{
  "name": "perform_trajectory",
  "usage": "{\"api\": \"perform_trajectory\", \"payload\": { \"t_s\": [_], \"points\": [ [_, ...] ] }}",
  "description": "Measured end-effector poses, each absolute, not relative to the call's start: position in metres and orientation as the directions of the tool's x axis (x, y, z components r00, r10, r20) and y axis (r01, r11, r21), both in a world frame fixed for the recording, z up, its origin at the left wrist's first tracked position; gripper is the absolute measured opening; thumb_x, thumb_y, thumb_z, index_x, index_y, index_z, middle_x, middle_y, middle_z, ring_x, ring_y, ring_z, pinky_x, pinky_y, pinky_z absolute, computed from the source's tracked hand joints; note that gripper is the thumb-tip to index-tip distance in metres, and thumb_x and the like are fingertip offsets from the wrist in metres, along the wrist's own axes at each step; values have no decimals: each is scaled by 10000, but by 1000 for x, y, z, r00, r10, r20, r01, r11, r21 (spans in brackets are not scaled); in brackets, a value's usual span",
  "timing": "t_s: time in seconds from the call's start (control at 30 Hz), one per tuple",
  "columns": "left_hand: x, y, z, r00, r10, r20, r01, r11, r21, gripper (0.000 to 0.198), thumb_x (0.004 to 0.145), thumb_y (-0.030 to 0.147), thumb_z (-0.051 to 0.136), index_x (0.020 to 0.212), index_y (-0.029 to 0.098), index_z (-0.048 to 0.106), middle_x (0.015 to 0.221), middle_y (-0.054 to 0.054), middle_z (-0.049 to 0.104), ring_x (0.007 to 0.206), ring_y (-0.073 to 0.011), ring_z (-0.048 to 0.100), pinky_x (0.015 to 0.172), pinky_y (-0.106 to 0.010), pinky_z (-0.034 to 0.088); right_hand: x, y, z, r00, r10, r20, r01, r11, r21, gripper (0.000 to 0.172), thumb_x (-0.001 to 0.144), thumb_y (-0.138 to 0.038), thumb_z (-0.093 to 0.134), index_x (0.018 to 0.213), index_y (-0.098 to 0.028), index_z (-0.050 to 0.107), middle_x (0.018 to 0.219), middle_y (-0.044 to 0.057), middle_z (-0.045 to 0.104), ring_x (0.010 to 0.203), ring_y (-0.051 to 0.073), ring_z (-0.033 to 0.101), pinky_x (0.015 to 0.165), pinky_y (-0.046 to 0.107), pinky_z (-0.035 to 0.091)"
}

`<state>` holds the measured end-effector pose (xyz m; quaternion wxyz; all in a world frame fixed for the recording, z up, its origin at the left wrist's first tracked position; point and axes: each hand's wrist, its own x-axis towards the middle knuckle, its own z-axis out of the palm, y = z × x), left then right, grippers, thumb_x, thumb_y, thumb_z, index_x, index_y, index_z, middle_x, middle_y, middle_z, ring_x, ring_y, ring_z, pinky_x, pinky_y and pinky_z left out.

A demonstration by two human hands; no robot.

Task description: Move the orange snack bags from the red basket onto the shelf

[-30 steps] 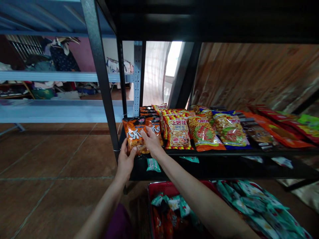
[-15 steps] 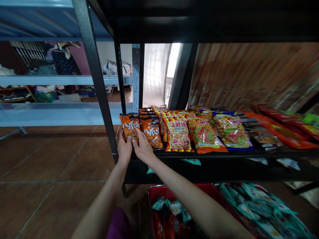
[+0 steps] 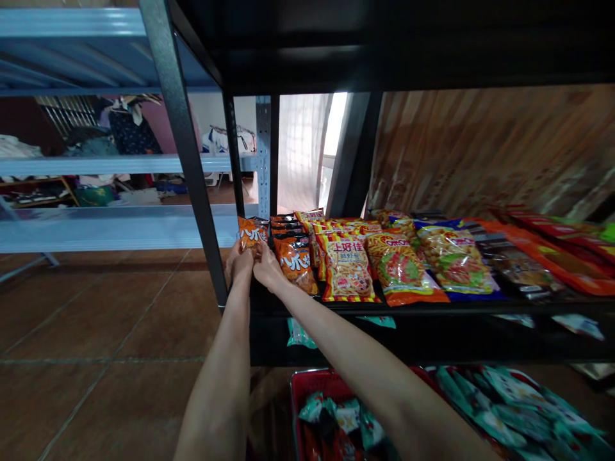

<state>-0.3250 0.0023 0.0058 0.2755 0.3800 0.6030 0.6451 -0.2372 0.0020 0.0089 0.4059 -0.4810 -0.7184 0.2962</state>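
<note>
An orange and black snack bag (image 3: 252,233) is gripped between both of my hands at the left end of the black shelf (image 3: 336,310). My left hand (image 3: 240,261) closes on its left side, and my right hand (image 3: 268,266) holds its lower right side. Just right of it leans a matching orange snack bag (image 3: 296,266), with more of the same kind stacked behind. Beside that stand yellow and red snack bags (image 3: 346,266), then orange-edged noodle snack bags (image 3: 402,266) and blue-edged ones (image 3: 454,259).
A black upright post (image 3: 189,147) rises close to my left hand. Below the shelf are a red basket (image 3: 307,384) with mixed snack bags and a heap of green snack bags (image 3: 523,410). Blue metal racking (image 3: 96,224) stands to the left.
Both hands have pushed the orange bag further back into the shelf's left end, and it now leans back more. The view has tilted up slightly.
</note>
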Motion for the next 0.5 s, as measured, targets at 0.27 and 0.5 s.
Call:
{"api": "perform_trajectory", "payload": {
  "t_s": [0.27, 0.5],
  "points": [
    [-332, 33, 3, -683, 728, 47, 341, 261, 903, 489, 749, 324, 558, 1237, 352, 568, 1171, -3, 661, 1063, -235, 605, 884, -340, 448, -245, 22, 25, -209, 974, 84, 616, 198, -763, 569, 822, -285, 536, 1356, -203, 356, 1090, 125, 631, 1013, 238, 630, 849, 331, 483],
    [-339, 56, -12, -683, 728, 58, 366, 273, 890, 472, 775, 354, 534, 1243, 307, 568, 1146, -27, 676, 996, -212, 640, 813, -302, 490, -258, 46, 30, -174, 984, -30, 648, 91, -756, 455, 832, -254, 521, 1273, -212, 422, 1049, 125, 643, 910, 231, 656, 757, 327, 512]
  ]
}}
